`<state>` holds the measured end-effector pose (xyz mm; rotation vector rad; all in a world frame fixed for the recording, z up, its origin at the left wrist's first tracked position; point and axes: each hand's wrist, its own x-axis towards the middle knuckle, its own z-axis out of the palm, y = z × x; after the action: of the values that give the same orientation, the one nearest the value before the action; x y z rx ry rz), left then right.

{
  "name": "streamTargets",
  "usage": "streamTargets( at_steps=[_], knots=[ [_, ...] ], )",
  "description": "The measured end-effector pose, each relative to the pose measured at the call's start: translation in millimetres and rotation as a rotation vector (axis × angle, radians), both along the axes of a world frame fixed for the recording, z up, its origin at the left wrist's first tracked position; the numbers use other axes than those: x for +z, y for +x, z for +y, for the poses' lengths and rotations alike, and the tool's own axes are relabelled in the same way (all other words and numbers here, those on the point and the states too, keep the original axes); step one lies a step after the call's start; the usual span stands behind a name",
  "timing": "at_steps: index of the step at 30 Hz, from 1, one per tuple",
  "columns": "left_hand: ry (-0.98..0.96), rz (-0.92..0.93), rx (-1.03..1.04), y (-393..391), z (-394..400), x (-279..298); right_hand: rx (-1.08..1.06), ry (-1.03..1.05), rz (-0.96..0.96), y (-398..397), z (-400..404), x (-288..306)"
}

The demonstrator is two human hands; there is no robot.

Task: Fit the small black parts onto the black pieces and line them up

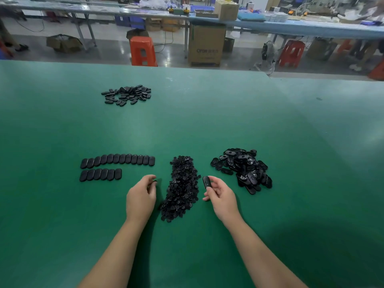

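Observation:
My right hand (219,194) pinches one oval black piece (206,181) upright, just right of a long heap of small black parts (181,188). My left hand (142,194) sits left of that heap and pinches a small black part (154,181) at its fingertips. A pile of loose oval black pieces (243,169) lies to the right of my right hand. On the left, two neat rows of black pieces (116,161) lie side by side, the lower row (100,174) shorter.
The green table mat (207,121) stretches far ahead and to both sides. A smaller heap of black pieces (126,95) lies at the far left. Beyond the table edge stand orange stools (142,51), a cardboard box (205,46) and other workbenches.

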<state>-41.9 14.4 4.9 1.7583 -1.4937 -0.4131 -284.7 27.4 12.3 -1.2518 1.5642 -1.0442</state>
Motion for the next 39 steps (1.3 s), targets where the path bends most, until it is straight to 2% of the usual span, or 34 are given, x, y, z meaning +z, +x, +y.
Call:
streamTargets(
  at_steps=[4, 12, 22, 35, 39],
  knots=[
    [0.075, 0.314, 0.096, 10, -6, 3, -0.021, -0.032, 0.02, 3, 4, -2],
    [0.099, 0.44, 0.079, 13, -8, 4, -0.032, -0.06, 0.046, 3, 6, -1],
    [0.113, 0.456, 0.055, 14, -5, 6, -0.012, -0.049, -0.038, 2, 7, -5],
    [0.16, 0.462, 0.092, 10, -10, 15, 0.019, -0.019, -0.031, 2, 5, -3],
    [0.16, 0.401, 0.025, -12, -8, 27, 0.03, -0.025, -0.011, 4, 4, -2]
  ],
)
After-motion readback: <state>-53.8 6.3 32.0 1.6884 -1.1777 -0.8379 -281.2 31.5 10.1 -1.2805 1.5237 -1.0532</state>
